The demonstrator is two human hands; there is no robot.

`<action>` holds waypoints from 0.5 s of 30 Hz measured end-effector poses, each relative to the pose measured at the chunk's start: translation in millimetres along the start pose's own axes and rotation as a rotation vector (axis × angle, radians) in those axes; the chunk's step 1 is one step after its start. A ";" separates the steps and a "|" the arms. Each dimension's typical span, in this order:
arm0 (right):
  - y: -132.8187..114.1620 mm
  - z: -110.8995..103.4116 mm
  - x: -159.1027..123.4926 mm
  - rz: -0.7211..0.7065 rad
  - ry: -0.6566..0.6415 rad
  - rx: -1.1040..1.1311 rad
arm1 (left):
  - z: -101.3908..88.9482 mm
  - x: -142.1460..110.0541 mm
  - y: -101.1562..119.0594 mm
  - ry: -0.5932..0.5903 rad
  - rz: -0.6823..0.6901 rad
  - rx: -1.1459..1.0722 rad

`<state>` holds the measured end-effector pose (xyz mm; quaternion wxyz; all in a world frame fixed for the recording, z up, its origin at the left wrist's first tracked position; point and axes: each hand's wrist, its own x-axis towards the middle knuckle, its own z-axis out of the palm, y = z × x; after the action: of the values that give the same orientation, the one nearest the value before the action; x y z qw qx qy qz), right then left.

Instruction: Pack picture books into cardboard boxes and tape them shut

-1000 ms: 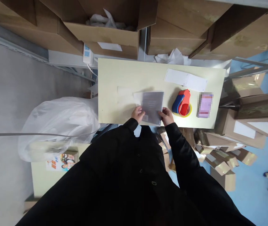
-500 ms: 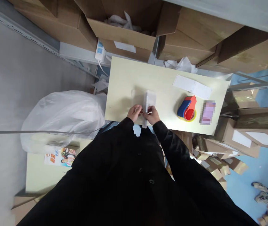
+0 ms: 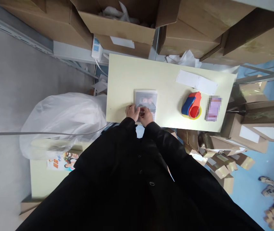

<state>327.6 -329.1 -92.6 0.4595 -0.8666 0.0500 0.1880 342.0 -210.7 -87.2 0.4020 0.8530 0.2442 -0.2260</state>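
Note:
A flat rectangular packet in clear plastic wrap (image 3: 146,97) lies on the pale tabletop near its front edge, its printed face blurred. My left hand (image 3: 132,112) grips its near left corner, with the thumb on top. Close beside it, my right hand (image 3: 146,116) has its fingers curled and pinched on the plastic over the packet's near part. The two hands almost touch. Exactly what the right fingertips pinch is partly hidden.
On the table (image 3: 124,73) to the right are a red and blue tape dispenser (image 3: 192,105), white paper sheets (image 3: 197,81) and a blurred purple item (image 3: 213,109). Cardboard boxes (image 3: 117,25) line the shelf behind. A large plastic bag (image 3: 64,112) stands left. Someone's shoes (image 3: 268,186) show far right.
The packet, held up on its edge half a second ago, now lies flat on the table. My right hand has moved left, closer to my left hand.

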 end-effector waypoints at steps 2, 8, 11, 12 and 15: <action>18.6 -20.9 -10.1 0.040 0.078 0.019 | -1.5 -8.8 -1.4 0.016 -0.049 0.045; 58.1 -44.3 -25.8 0.325 0.132 0.157 | 6.8 -33.7 -17.1 -0.077 -0.094 0.043; 58.7 -35.3 -24.2 0.398 0.075 0.165 | 14.7 -39.1 -17.7 -0.106 -0.059 0.068; 58.0 -33.0 -23.5 0.409 0.075 0.145 | 16.1 -39.4 -17.4 -0.106 -0.056 0.069; 56.0 -30.5 -21.0 0.405 0.070 0.115 | 15.7 -36.9 -19.0 -0.086 -0.032 0.048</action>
<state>302.2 -387.9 -112.8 0.4591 -0.8172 0.2497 0.2429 298.9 -221.3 -85.7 0.3879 0.8479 0.2348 -0.2747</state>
